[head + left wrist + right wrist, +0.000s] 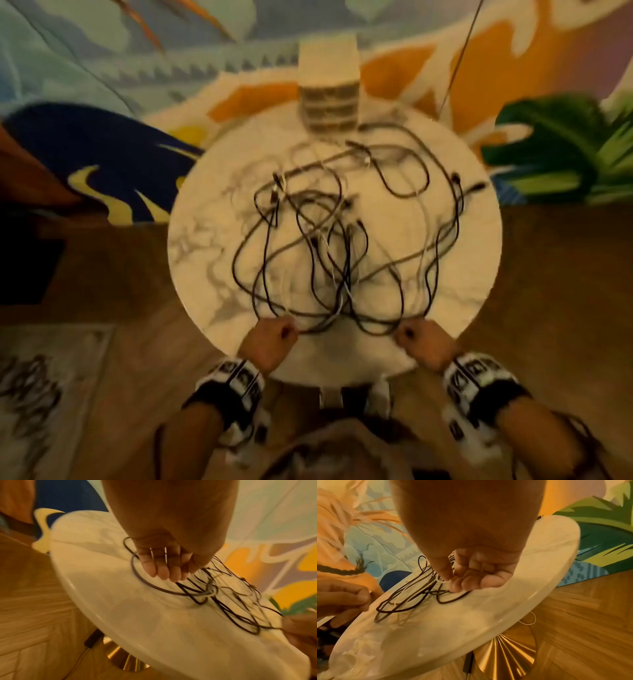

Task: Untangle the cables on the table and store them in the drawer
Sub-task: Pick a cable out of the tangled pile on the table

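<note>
Both hands pinch the near edge of the tangle.

The cables (329,240), thin, limp and light, sprawl knotted across the round marble surface (205,246); the left hand (270,339) grips dark loops, the right hand (423,344) apparently pinches a white strand. Best taken by a plug end, since pulling mid-loop tightens knots.

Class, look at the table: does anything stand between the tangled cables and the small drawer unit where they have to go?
Nothing visible does. The tangled cables spread over the round table right up to the foot of the drawer unit at its far edge. The left hand and right hand grip strands at the near edge.
</note>
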A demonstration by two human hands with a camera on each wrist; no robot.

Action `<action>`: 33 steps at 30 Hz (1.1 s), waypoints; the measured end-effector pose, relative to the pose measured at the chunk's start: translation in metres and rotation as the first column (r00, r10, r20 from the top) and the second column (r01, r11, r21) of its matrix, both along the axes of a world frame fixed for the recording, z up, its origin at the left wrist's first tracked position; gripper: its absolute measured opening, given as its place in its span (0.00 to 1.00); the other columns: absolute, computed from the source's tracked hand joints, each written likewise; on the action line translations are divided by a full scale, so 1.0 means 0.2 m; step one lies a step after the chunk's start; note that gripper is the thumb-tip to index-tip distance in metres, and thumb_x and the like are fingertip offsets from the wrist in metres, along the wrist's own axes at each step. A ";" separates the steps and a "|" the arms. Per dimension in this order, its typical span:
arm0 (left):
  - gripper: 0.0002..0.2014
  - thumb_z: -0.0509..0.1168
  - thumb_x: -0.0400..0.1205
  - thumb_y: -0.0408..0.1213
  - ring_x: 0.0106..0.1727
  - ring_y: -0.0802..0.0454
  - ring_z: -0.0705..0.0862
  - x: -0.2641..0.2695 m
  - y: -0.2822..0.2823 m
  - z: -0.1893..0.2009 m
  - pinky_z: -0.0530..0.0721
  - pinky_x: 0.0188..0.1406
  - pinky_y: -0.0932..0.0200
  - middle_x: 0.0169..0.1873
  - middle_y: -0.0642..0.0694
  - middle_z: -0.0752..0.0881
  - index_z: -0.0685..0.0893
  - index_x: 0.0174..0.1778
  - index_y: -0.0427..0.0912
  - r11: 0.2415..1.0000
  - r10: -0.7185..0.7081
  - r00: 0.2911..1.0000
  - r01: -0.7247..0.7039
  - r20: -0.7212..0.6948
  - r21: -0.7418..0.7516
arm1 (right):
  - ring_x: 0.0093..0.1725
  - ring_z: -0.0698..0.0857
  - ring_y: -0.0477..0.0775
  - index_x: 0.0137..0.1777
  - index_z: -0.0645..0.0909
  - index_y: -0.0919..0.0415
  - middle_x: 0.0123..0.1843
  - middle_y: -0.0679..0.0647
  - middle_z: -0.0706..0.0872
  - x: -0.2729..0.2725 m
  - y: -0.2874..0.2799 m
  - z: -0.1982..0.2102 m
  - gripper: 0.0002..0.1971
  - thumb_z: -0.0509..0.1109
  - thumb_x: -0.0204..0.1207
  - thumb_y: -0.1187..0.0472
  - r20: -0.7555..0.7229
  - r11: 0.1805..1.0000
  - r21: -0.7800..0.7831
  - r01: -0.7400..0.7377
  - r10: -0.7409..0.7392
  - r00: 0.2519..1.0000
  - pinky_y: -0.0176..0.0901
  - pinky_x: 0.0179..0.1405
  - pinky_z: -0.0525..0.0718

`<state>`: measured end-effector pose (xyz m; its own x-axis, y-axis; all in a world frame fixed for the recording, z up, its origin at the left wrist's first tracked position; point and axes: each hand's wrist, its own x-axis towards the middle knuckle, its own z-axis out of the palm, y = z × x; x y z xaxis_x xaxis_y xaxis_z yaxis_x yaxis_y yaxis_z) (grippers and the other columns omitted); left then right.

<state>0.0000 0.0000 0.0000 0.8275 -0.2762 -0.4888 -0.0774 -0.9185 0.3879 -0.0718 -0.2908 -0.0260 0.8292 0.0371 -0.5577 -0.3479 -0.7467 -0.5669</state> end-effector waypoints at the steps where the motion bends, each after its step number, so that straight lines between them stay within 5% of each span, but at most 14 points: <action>1: 0.19 0.54 0.78 0.55 0.41 0.46 0.83 -0.01 -0.03 -0.03 0.76 0.39 0.54 0.37 0.43 0.86 0.82 0.41 0.44 0.996 -0.078 0.997 0.077 -0.003 -0.037 | 0.37 0.81 0.52 0.30 0.75 0.51 0.31 0.50 0.80 0.00 0.01 -0.05 0.16 0.63 0.82 0.53 0.018 1.000 0.007 -0.003 0.003 1.000 0.48 0.40 0.75; 5: 0.10 0.58 0.82 0.48 0.44 0.45 0.83 -0.05 -0.16 -0.08 0.80 0.41 0.49 0.40 0.46 0.85 0.79 0.46 0.46 0.965 -0.260 0.965 0.260 -0.005 -0.012 | 0.37 0.80 0.56 0.27 0.69 0.52 0.31 0.53 0.78 0.02 0.06 -0.05 0.19 0.62 0.82 0.52 -0.001 0.999 0.030 0.031 -0.031 1.000 0.56 0.42 0.77; 9: 0.23 0.56 0.81 0.49 0.54 0.40 0.83 -0.07 -0.23 -0.12 0.82 0.45 0.49 0.56 0.43 0.84 0.66 0.71 0.47 0.965 -0.215 0.974 0.201 0.066 0.168 | 0.39 0.83 0.60 0.36 0.77 0.66 0.36 0.62 0.85 -0.04 0.09 -0.03 0.17 0.62 0.80 0.53 -0.032 0.999 0.021 0.039 -0.038 0.999 0.56 0.43 0.79; 14: 0.18 0.54 0.84 0.47 0.53 0.38 0.84 -0.05 -0.20 -0.16 0.79 0.41 0.49 0.55 0.41 0.84 0.67 0.68 0.44 0.953 -0.195 0.977 0.169 0.083 0.250 | 0.43 0.82 0.59 0.33 0.77 0.56 0.37 0.54 0.82 -0.07 0.07 -0.01 0.17 0.60 0.81 0.49 -0.062 0.976 -0.093 0.194 -0.201 0.978 0.47 0.37 0.74; 17: 0.13 0.52 0.85 0.43 0.53 0.36 0.84 -0.02 -0.18 -0.16 0.78 0.41 0.50 0.53 0.38 0.85 0.71 0.63 0.44 0.931 -0.246 0.966 0.213 0.078 0.296 | 0.43 0.84 0.63 0.31 0.79 0.59 0.37 0.60 0.87 -0.06 -0.03 -0.04 0.29 0.57 0.78 0.35 -0.080 0.873 -0.102 0.477 -0.485 0.871 0.48 0.42 0.80; 21: 0.12 0.52 0.84 0.42 0.52 0.36 0.84 0.00 -0.14 -0.15 0.79 0.42 0.48 0.52 0.38 0.85 0.73 0.61 0.44 0.916 -0.293 0.954 0.261 0.065 0.304 | 0.48 0.87 0.67 0.38 0.85 0.60 0.44 0.64 0.89 -0.01 -0.13 -0.08 0.46 0.51 0.57 0.15 -0.084 0.689 -0.050 0.723 -0.724 0.684 0.60 0.53 0.85; 25: 0.12 0.54 0.83 0.43 0.52 0.37 0.84 0.04 -0.11 -0.12 0.78 0.42 0.49 0.52 0.39 0.85 0.73 0.59 0.44 0.900 -0.305 0.951 0.269 0.056 0.344 | 0.40 0.84 0.64 0.29 0.76 0.60 0.33 0.60 0.85 0.08 -0.10 -0.02 0.27 0.63 0.75 0.36 0.017 0.693 -0.011 0.721 -0.721 0.693 0.48 0.40 0.80; 29: 0.12 0.54 0.83 0.45 0.51 0.38 0.84 0.05 -0.16 -0.08 0.76 0.38 0.52 0.50 0.40 0.85 0.71 0.57 0.43 0.909 -0.319 0.943 0.275 0.098 0.313 | 0.41 0.83 0.61 0.42 0.74 0.55 0.39 0.55 0.84 0.13 -0.09 0.01 0.13 0.67 0.75 0.46 0.223 0.677 -0.045 0.735 -0.710 0.668 0.45 0.39 0.76; 33: 0.12 0.55 0.83 0.47 0.48 0.38 0.84 0.04 -0.21 -0.05 0.74 0.36 0.53 0.47 0.41 0.85 0.74 0.55 0.43 0.927 -0.306 0.939 0.256 0.155 0.275 | 0.46 0.85 0.62 0.46 0.80 0.53 0.46 0.55 0.86 0.27 -0.07 0.04 0.13 0.68 0.71 0.44 0.229 0.837 -0.217 0.502 -0.457 0.860 0.48 0.43 0.82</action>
<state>0.0078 -0.0429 -0.0099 0.8180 -0.4021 -0.4113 -0.3965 -0.9122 0.1033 -0.0181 -0.3049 -0.0183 0.7831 -0.5157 -0.3476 -0.6218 -0.6368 -0.4560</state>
